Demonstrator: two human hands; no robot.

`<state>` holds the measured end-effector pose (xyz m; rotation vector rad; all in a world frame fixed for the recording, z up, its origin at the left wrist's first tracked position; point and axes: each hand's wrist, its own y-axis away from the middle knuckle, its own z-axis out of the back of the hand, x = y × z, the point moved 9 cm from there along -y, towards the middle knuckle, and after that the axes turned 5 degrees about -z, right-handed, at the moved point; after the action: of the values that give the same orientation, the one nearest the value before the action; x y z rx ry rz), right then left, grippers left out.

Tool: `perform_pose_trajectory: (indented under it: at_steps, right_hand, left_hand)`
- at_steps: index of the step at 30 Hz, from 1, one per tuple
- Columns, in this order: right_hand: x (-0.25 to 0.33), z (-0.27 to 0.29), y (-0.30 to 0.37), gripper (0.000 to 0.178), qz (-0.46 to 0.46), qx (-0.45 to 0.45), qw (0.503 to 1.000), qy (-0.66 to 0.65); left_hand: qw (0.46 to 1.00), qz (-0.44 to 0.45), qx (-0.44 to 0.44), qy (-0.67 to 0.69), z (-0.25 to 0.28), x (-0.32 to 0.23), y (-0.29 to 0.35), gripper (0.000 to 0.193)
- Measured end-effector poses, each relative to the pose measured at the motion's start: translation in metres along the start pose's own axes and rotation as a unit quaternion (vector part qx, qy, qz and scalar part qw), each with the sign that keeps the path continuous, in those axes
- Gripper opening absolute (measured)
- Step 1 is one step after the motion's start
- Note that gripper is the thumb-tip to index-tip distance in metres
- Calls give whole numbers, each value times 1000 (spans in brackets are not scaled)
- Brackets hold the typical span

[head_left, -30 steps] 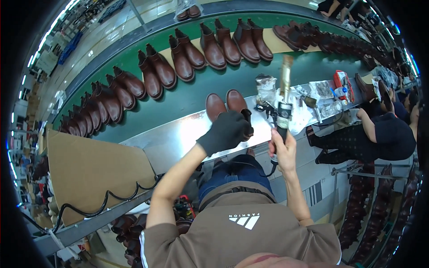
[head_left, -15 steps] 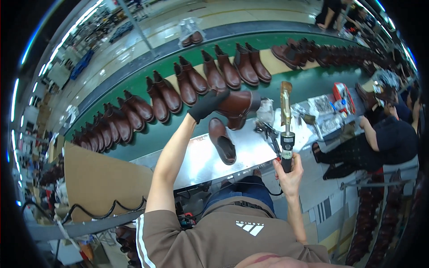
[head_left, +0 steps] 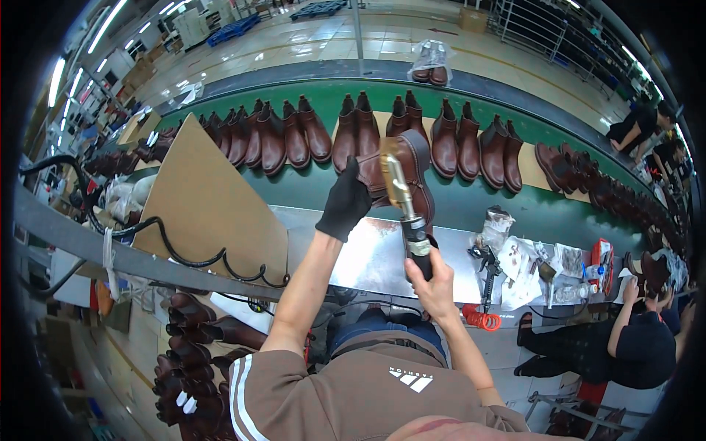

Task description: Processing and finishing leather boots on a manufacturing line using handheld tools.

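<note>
My left hand [head_left: 346, 206], in a black glove, holds a brown ankle boot [head_left: 412, 165] up above the metal worktable [head_left: 375, 257]. My bare right hand [head_left: 434, 283] grips the black handle of a hand tool [head_left: 406, 213] whose brass-coloured tip points up at the boot's side. Beyond them, a row of similar brown boots [head_left: 353, 132] stands on the green conveyor belt [head_left: 309, 187].
A large cardboard sheet [head_left: 209, 202] leans at the left with a black cable along its edge. Rags, bottles and small tools [head_left: 529, 257] clutter the table's right end. Another person [head_left: 640, 331] sits at the right. More boots [head_left: 187, 345] are stacked under the table.
My left hand lifted one boot from the table, first toward the belt, and now holds it in front of the tool tip. The view has shifted right.
</note>
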<state>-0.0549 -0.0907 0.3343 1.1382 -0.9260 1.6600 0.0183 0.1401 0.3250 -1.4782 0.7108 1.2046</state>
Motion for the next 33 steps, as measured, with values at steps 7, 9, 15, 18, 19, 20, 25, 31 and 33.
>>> perform_pose_trajectory:
  at_steps: [7, 9, 15, 18, 19, 20, 25, 31, 33]
  right_hand:
    - [-4, -44, 2, 26, 27, 56, 990, 125]
    - [0, -47, 7, 28, 15, 76, 991, 112]
    - [-3, -53, 11, 29, -1, 82, 988, 127]
    - [-11, -47, 14, 25, 41, 40, 994, 90]
    - [-23, -42, 13, 24, 25, 14, 997, 69]
    - [-31, -35, 12, 23, 9, -12, 999, 48]
    - [-31, -23, 15, 20, -19, -22, 999, 35]
    - [-18, -32, 20, 24, -49, 32, 996, 62]
    - [-17, -36, 19, 25, -42, 48, 995, 71]
  left_hand:
    - [995, -32, -65, -64, 4, -51, 43, 29]
    - [983, 21, -73, 165, 11, -13, 47, 27]
    - [993, 84, -84, 1, 22, -17, 55, 31]
    - [831, 123, -200, 504, -3, 2, 55, 32]
    - [867, 89, -215, 441, 6, 0, 55, 38]
    - [865, 84, -219, 444, 10, 12, 56, 38]
    - [881, 98, -227, 405, 13, 31, 61, 39]
    - [909, 89, -204, 353, 18, 19, 61, 33]
    - [942, 49, -193, 272, 22, 19, 56, 33]
